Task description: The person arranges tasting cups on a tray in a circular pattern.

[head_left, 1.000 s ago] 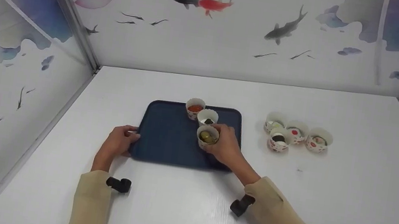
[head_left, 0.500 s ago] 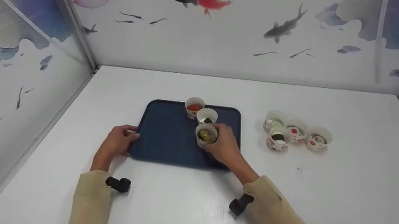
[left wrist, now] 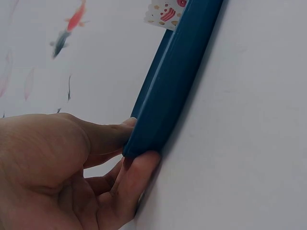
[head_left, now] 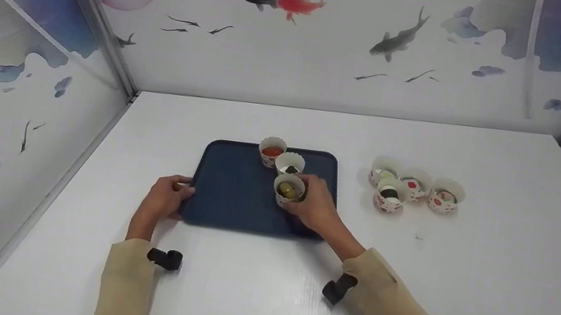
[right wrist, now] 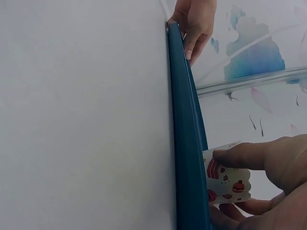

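The white table (head_left: 239, 294) runs back to the painted wall, its smooth top catching a soft sheen at the near side. A dark blue tray (head_left: 237, 190) lies flat across it, left of the middle. Over to the right, four patterned paper cups stand upright and close together: one with something pale green (head_left: 376, 178), one black-banded (head_left: 389, 206), one red-dotted (head_left: 415, 195), and the rightmost cup (head_left: 441, 204). Nearer me there's a small speck (head_left: 418, 237), perhaps a scrap, too faint to tell
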Available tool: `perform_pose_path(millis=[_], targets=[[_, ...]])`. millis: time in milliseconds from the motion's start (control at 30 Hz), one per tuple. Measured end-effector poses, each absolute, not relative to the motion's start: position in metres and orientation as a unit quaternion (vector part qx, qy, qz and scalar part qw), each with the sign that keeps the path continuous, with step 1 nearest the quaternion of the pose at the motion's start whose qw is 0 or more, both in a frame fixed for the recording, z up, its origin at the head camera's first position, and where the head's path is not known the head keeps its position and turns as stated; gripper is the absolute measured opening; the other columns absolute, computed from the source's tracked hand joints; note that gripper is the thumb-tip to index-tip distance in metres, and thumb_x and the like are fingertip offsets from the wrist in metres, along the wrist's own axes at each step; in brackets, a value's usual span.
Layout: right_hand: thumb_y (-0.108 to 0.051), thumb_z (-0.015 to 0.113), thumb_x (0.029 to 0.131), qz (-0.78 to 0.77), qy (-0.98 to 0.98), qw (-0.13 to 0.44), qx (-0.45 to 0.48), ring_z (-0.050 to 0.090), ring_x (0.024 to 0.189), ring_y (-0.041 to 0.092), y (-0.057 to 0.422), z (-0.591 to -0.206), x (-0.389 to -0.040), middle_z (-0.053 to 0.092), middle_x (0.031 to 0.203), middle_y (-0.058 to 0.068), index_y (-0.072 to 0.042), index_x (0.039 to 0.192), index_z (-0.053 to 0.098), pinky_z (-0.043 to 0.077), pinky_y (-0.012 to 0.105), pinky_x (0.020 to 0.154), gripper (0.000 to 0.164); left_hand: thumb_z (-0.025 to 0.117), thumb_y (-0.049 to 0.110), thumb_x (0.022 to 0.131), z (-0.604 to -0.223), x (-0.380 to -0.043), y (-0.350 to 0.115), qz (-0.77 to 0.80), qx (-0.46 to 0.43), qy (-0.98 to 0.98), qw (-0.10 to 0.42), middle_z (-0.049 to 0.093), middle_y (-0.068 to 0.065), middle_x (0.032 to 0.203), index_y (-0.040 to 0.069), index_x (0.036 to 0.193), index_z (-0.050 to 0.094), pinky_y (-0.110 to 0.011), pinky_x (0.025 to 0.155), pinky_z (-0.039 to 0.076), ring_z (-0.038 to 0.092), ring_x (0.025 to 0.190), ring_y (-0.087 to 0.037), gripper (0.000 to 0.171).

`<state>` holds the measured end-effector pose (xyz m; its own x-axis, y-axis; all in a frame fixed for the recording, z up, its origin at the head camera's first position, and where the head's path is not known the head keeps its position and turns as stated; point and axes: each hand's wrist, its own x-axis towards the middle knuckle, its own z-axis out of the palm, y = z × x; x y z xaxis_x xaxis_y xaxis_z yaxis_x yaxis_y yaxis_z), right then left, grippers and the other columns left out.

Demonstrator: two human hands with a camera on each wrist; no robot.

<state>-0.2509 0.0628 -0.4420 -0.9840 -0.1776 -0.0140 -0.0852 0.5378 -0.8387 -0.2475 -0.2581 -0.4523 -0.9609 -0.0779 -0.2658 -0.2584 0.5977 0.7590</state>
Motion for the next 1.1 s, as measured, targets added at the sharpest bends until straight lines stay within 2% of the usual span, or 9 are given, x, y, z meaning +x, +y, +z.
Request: perform_pose_path(millis=[267,467,700,1100], targets=[[-0.012,0.080,0.085,-0.465,0.881,0.061,-0.065,0.052,0.128,0.032,0.074,-0.431,-0.243,0.049,0.138,0.020,0.002,0.140,0.046,0.043,0.047,0.111,0.067,0.051,0.017,0.105,-0.451,-0.247,-0.260,0.441,-0.097,0.886,0.108,0.058,-0.025,0.127,0.002,0.147,0.047,-0.029,0.064,0.059,0.064,0.094,-0.022,0.044],[-0.014,0.078,0.087,-0.454,0.886,0.053,-0.080,0.053,0.129,0.032,0.087,-0.421,-0.236,0.051,0.139,0.018,-0.001,0.139,0.049,0.045,0.047,0.111,0.061,0.051,0.017,0.105,-0.449,-0.248,-0.260,0.436,-0.097,0.888,0.108,0.058,-0.025,0.127,0.002,0.147,0.047,-0.030,0.066,0.060,0.064,0.096,-0.023,0.045],[-0.010,0.073,0.090,-0.454,0.884,0.003,-0.112,0.053,0.128,0.035,0.111,-0.418,-0.230,0.054,0.136,0.019,-0.001,0.134,0.055,0.047,0.049,0.107,0.049,0.051,0.018,0.105,-0.449,-0.248,-0.260,0.441,-0.093,0.887,0.105,0.058,-0.025,0.127,0.002,0.147,0.047,-0.029,0.064,0.060,0.065,0.095,-0.023,0.045],[-0.010,0.071,0.092,-0.451,0.889,-0.046,-0.068,0.053,0.131,0.036,0.167,-0.407,-0.232,0.054,0.140,0.019,-0.002,0.135,0.055,0.049,0.049,0.106,0.047,0.052,0.018,0.105,-0.453,-0.247,-0.259,0.435,-0.091,0.890,0.099,0.059,-0.026,0.129,0.001,0.146,0.048,-0.030,0.066,0.059,0.066,0.098,-0.025,0.044]])
